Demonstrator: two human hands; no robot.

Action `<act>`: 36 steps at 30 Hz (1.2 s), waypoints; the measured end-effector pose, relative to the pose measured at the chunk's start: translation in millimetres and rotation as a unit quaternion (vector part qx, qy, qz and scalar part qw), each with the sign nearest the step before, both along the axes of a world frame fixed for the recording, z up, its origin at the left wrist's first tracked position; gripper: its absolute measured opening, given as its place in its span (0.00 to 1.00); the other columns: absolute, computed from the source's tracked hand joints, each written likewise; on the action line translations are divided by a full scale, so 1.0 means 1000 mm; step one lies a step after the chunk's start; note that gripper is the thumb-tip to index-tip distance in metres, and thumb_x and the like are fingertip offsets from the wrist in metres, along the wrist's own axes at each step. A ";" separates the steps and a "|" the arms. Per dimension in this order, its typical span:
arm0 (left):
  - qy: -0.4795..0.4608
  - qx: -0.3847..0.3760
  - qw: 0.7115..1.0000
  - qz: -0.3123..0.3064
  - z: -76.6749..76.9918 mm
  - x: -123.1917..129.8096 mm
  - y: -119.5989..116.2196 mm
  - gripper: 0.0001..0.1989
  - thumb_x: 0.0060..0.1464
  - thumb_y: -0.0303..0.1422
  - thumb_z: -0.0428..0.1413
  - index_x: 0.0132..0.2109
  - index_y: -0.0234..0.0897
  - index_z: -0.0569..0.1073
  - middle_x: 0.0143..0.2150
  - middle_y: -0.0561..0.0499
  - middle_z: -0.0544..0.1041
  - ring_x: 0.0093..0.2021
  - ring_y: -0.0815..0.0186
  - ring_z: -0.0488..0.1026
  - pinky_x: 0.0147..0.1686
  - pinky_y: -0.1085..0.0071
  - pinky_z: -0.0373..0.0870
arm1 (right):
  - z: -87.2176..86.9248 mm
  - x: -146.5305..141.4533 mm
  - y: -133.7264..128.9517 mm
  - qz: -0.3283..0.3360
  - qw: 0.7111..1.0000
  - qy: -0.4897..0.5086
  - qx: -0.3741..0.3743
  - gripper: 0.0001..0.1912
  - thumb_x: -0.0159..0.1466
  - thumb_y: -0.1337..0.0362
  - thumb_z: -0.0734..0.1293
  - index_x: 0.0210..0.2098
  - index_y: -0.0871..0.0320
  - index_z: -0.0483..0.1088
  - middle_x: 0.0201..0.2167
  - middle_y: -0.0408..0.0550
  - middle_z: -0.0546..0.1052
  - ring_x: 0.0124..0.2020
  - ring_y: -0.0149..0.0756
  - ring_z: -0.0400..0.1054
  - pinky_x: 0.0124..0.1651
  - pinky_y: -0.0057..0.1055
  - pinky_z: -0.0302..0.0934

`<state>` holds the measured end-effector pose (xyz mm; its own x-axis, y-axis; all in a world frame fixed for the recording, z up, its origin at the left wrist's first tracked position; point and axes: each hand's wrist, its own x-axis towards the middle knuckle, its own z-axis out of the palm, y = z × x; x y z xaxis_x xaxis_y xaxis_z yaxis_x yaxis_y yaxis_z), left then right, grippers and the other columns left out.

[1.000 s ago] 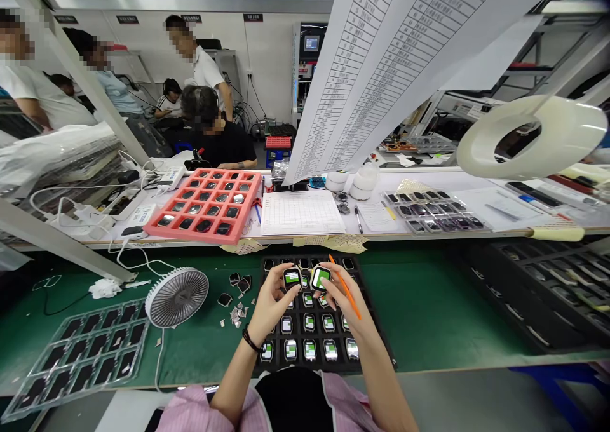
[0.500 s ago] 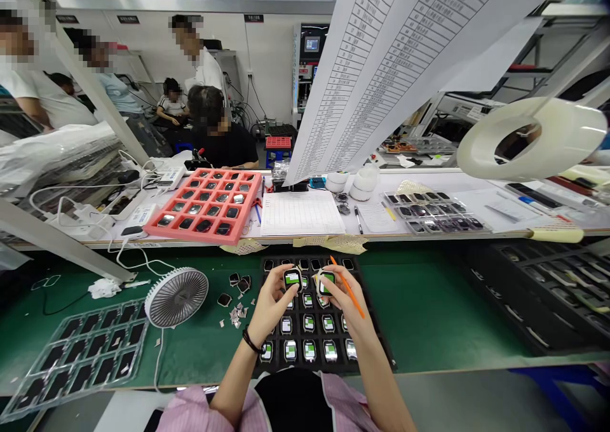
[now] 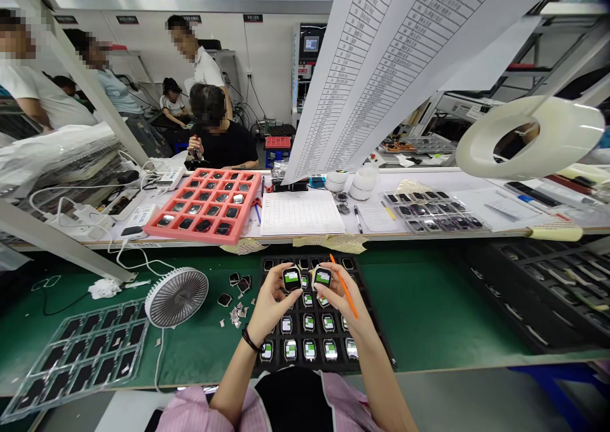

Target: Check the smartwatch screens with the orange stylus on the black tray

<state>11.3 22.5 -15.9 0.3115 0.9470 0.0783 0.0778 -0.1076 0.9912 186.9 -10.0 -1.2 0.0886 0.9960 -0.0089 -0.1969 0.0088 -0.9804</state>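
The green-topped desk (image 3: 424, 330) runs wide across the view. At right, a stack of black trays (image 3: 500, 279) is cut off by the frame's edge. A black foam tray (image 3: 300, 349) lies in front of the person, rows of lit watch units in its pockets, some hidden beneath the hands and forearms. A white fan (image 3: 177, 297) stands left of it. The left hand (image 3: 269, 300) has its grip closed around one smartwatch (image 3: 291, 279), and the right hand (image 3: 339, 300) pinches another smartwatch (image 3: 323, 277); both are raised side by side above the tray, screens green and white, their lettering too small to read, their backs hidden. An orange stick (image 3: 345, 291) slants across the right hand, partly covered by fingers.
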 end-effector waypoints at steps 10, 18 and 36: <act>0.130 0.175 0.973 -0.070 0.011 0.006 0.003 0.21 0.50 0.31 0.62 0.50 0.41 0.66 0.46 0.48 0.72 0.44 0.61 0.71 0.42 0.64 0.72 | 0.005 -0.006 -0.004 0.008 0.997 -0.069 -0.041 0.18 0.63 0.50 0.62 0.47 0.53 0.69 0.31 0.45 0.72 0.19 0.27 0.59 0.20 0.27 0.54; 0.273 0.331 0.899 -0.087 0.006 0.009 0.019 0.23 0.48 0.27 0.61 0.52 0.39 0.67 0.51 0.44 0.71 0.51 0.56 0.68 0.48 0.58 0.68 | 0.001 -0.014 -0.009 0.010 0.976 -0.216 0.016 0.22 0.65 0.52 0.60 0.56 0.52 0.65 0.43 0.50 0.76 0.45 0.43 0.71 0.47 0.38 0.64; 0.167 0.390 0.905 -0.038 0.012 0.002 0.008 0.25 0.44 0.29 0.63 0.51 0.42 0.71 0.48 0.46 0.78 0.48 0.56 0.71 0.49 0.56 0.67 | 0.003 -0.006 -0.005 0.162 0.977 0.122 -0.063 0.17 0.57 0.58 0.71 0.46 0.51 0.71 0.43 0.47 0.74 0.36 0.39 0.75 0.42 0.38 0.67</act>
<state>13.2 30.4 -4.1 0.5032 0.6192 0.6028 0.3213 -0.7816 0.5347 181.0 -15.4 1.3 -0.2508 0.9611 -0.1156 -0.3965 -0.2110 -0.8935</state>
